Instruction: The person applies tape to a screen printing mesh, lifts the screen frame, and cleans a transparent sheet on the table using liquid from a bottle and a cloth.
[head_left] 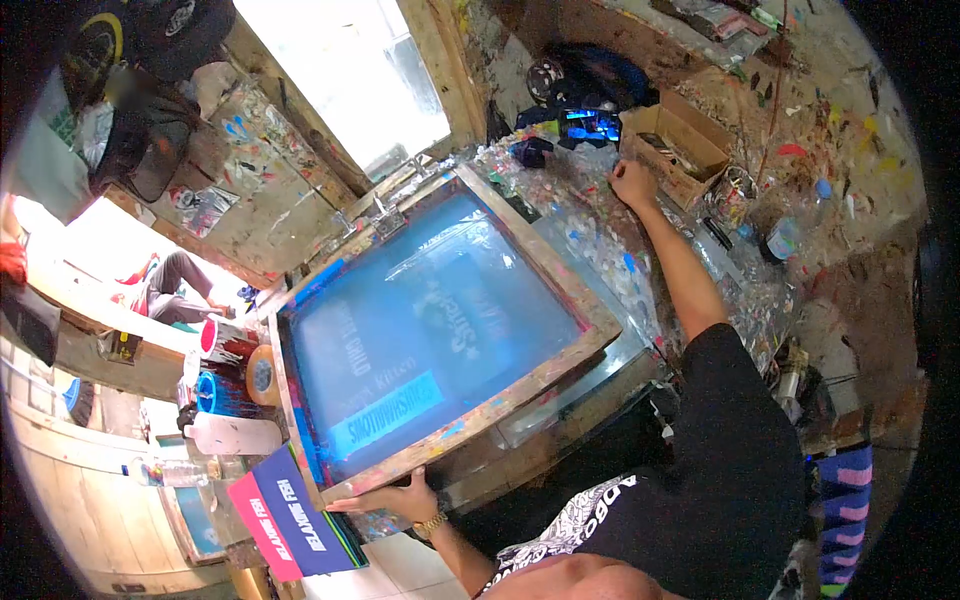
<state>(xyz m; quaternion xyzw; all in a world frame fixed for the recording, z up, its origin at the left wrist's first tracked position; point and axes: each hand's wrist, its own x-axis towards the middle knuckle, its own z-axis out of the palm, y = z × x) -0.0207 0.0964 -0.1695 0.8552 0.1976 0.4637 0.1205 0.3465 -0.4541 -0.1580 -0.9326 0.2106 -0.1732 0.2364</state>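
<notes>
A wooden-framed printing screen with blue mesh lies at a slant before me. Pale lettering shows on its mesh, and "SMOTHDAWSHO"-like dark letters stand in a lighter blue strip. My left hand, with a gold watch at the wrist, rests at the frame's near corner, fingers stretched out along the wood and thumb apart. Beyond the screen's right side, my right hand is closed, fingertips together, over the paint-crusted bench beside an open cardboard box. Whatever is between those fingers is too small to make out.
Paint tubs, a red-stained one and a blue one, stand left of the screen with a whitish bottle. Printed "RELAXING FISH" sheets jut out beneath the near corner. A lit phone stands behind. Another person sits far left.
</notes>
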